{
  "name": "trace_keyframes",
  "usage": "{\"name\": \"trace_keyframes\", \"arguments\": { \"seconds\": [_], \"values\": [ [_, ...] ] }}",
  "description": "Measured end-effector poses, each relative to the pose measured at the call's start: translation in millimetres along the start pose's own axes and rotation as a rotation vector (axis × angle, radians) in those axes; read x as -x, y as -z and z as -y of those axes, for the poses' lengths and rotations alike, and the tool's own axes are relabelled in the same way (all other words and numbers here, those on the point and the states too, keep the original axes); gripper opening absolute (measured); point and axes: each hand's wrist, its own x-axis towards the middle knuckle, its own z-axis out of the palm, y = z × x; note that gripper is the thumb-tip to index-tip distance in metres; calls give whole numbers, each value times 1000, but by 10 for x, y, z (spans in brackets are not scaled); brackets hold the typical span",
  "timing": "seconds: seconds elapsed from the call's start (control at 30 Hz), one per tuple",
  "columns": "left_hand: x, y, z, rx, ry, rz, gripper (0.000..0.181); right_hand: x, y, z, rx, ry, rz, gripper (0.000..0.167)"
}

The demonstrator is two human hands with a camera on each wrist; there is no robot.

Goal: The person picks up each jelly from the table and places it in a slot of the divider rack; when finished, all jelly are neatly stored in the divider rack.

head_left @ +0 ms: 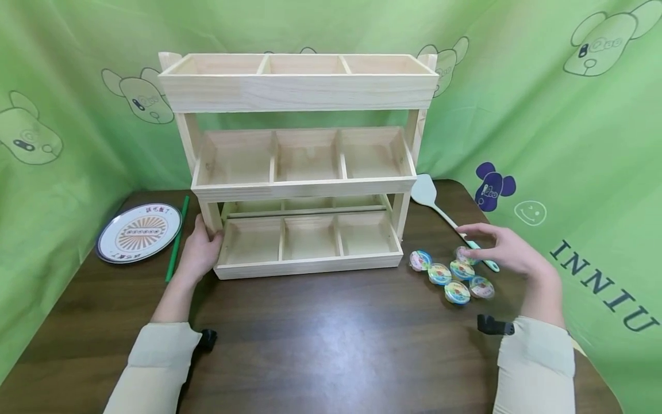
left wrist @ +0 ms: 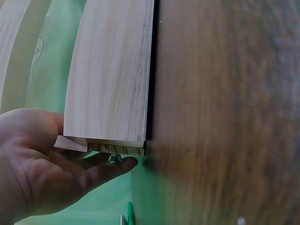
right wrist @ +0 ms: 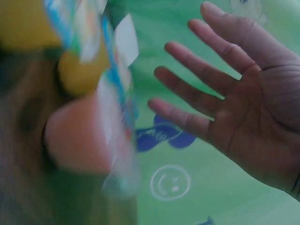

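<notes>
A three-tier wooden rack (head_left: 310,270) with divided trays stands on the table. At its lower left end my left hand (head_left: 199,250) grips the side post and bottom tray; in the left wrist view that hand (left wrist: 51,173) has its fingers behind the tray's end (left wrist: 112,84). Several small jelly cups (head_left: 439,274) with printed lids sit right of the rack. Just above the rearmost ones hovers my right hand (head_left: 504,250), holding nothing. The right wrist view shows this hand (right wrist: 243,93) with fingers spread, beside a blurred orange cup (right wrist: 79,136).
A round plate (head_left: 139,233) and a green stick (head_left: 177,241) lie left of the rack on the brown table (head_left: 310,345). A pale spatula (head_left: 425,190) lies at the right, its handle running behind the cups and under my right hand. Green printed cloth (head_left: 595,172) surrounds the table.
</notes>
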Motion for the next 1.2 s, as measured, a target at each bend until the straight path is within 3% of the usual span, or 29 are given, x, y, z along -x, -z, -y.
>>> {"name": "trace_keyframes", "arguments": {
  "seconds": [0.37, 0.63, 0.9, 1.2],
  "values": [
    [19, -16, 77, 2, -8, 21, 64, 131, -21, -322, -110, -16, 21, 58],
    [17, -22, 106, 46, -1, 40, 71, 170, -142, -558, -368, -23, 58, 57],
    [0, -13, 111, 48, -4, 45, 71, 150, -200, -689, -409, -25, 51, 58],
    [-2, -11, 91, 52, -6, 56, 71, 91, -231, -696, -283, -33, 39, 58]
  ]
}}
